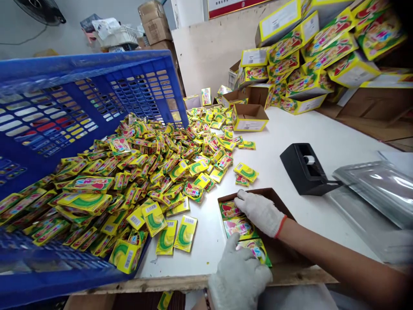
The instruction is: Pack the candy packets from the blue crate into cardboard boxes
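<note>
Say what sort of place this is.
Probably a packing area in a small factory or workshop: a blue crate spills many matching packs onto a table, printed cartons are stacked behind, and a tape dispenser sits nearby.

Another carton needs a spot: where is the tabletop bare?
Bare white tabletop lies between the loose small boxes and the tape dispenser, with a narrower strip left of the front carton. Crowded: in and beside the blue crate, and at the back right, under the stacked cartons.
</note>
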`<state>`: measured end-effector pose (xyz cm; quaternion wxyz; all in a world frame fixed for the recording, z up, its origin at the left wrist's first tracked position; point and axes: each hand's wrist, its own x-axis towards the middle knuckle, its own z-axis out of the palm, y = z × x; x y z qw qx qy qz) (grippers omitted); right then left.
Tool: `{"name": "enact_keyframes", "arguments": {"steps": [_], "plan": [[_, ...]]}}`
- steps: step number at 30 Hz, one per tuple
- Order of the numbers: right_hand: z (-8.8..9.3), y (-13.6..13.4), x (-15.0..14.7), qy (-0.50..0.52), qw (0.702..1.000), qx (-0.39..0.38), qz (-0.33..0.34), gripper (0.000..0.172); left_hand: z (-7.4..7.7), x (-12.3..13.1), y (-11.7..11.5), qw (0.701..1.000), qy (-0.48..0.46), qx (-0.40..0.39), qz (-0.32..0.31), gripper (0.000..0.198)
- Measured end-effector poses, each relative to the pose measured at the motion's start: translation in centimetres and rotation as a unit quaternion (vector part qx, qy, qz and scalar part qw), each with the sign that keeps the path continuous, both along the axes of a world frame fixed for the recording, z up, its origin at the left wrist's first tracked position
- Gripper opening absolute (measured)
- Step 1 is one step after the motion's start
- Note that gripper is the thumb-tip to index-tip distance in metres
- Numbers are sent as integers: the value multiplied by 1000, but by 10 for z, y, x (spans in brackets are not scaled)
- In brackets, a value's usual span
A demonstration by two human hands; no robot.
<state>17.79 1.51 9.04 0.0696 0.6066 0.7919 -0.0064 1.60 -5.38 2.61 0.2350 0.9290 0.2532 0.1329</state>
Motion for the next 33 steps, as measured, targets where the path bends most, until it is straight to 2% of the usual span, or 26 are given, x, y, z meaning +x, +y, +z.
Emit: {"name": "enact_keyframes", "arguments": {"steps": [4, 7, 9, 10, 12, 14, 16, 18, 21, 24, 26, 29, 31, 33], "plan": [[-12, -8, -22, -59, 998, 23, -3, 40, 9, -27, 10, 999, -17, -27, -4, 31], [-18, -8, -30, -61, 998, 0, -2, 35, 24, -41, 7, 997, -65, -21, -32, 21], [-18, -8, -30, -53, 998, -20, -1, 32, 35, -53, 6, 995, -104, -6, -8, 23], [-18, -9, -28, -47, 999, -28, -1, 34, 41, -61, 7, 992, -117, 8, 45, 29], [-16, -11, -22, -33, 999, -32, 1, 39, 47, -78, 13, 973, -93, 37, 209, 35], [-13, -13, -15, -4, 1000, -16, -5, 42, 44, -98, 24, 933, 19, 49, 357, 38], [-8, -16, -9, 38, 999, 17, -8, 38, 35, -116, 36, 897, 148, 48, 413, 48], [-1, -18, -7, 77, 996, 53, 7, 34, 23, -130, 46, 885, 190, 49, 421, 54], [10, -22, -15, 123, 983, 109, 77, 37, 19, -139, 55, 899, 78, 12, 430, 43], [14, -23, -34, 188, 950, 194, 153, 45, 41, -131, 55, 917, -76, -44, 390, 36], [15, -18, -48, 242, 924, 243, 171, 51, 61, -123, 57, 929, -141, -62, 337, 38], [17, -4, -56, 286, 923, 219, 137, 44, 76, -112, 74, 944, -165, -76, 277, 52], [17, 3, -49, 300, 932, 191, 75, 42, 72, -106, 101, 963, -102, -29, 248, 69], [14, 5, -37, 314, 929, 196, 7, 48, 61, -101, 135, 975, -2, 50, 218, 79]]}}
